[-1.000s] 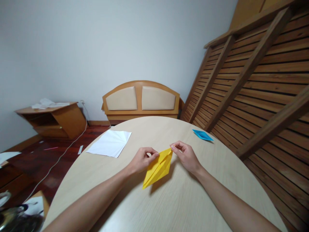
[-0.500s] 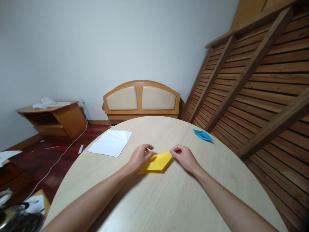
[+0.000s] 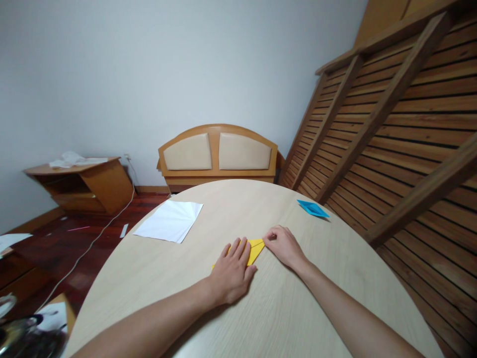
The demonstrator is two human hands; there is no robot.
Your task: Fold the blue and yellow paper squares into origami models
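A folded sheet of yellow paper (image 3: 255,251) lies on the round table (image 3: 283,313), much of it covered by my left hand (image 3: 233,271). That hand rests flat on the paper with its fingers stretched out. At the paper's right-hand corner, my right hand (image 3: 283,244) pinches the tip between thumb and fingers. Farther off to the right sits a folded blue paper boat shape (image 3: 313,209). To the left lies a stack of white paper (image 3: 169,221) with crease lines.
Behind the table stands a wooden headboard (image 3: 218,154) against the wall. A slatted wooden frame (image 3: 391,124) leans along the right side. At the left, a low wooden cabinet (image 3: 100,186) holds crumpled white sheets, and a cable (image 3: 95,233) runs across the floor.
My left hand has moved from gripping the yellow paper's left side to lying flat on top of it. The raised paper is now pressed down; my right hand keeps its corner.
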